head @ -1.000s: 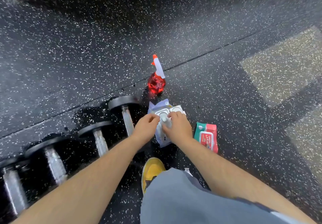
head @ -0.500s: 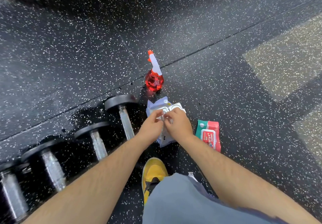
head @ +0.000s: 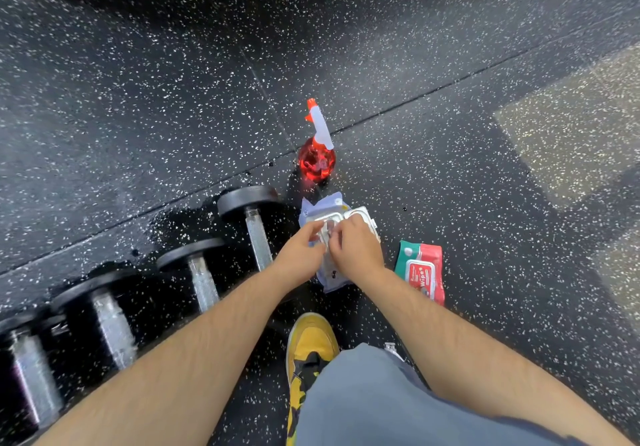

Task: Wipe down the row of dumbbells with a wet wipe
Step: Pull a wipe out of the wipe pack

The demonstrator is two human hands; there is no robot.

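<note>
Several black dumbbells with knurled metal handles lie in a row on the floor, from the nearest one (head: 254, 227) leftward past a second (head: 197, 265) to the frame's edge. A pale blue wet-wipe pack (head: 323, 210) with its white lid flipped open lies just right of them. Both hands meet over its opening: my left hand (head: 301, 255) and my right hand (head: 355, 248) each pinch a white wet wipe (head: 327, 234) at the dispenser. Most of the pack is hidden under the hands.
A red spray bottle (head: 317, 158) with a white trigger stands just beyond the pack. A red and green wipes pack (head: 420, 270) lies to the right. My yellow shoe (head: 311, 348) and grey-clad knee sit below, on black speckled rubber flooring (head: 173, 99).
Both hands have stayed on the pack, with fingers drawing closer together at the opening around the wipe. The view has shifted slightly.
</note>
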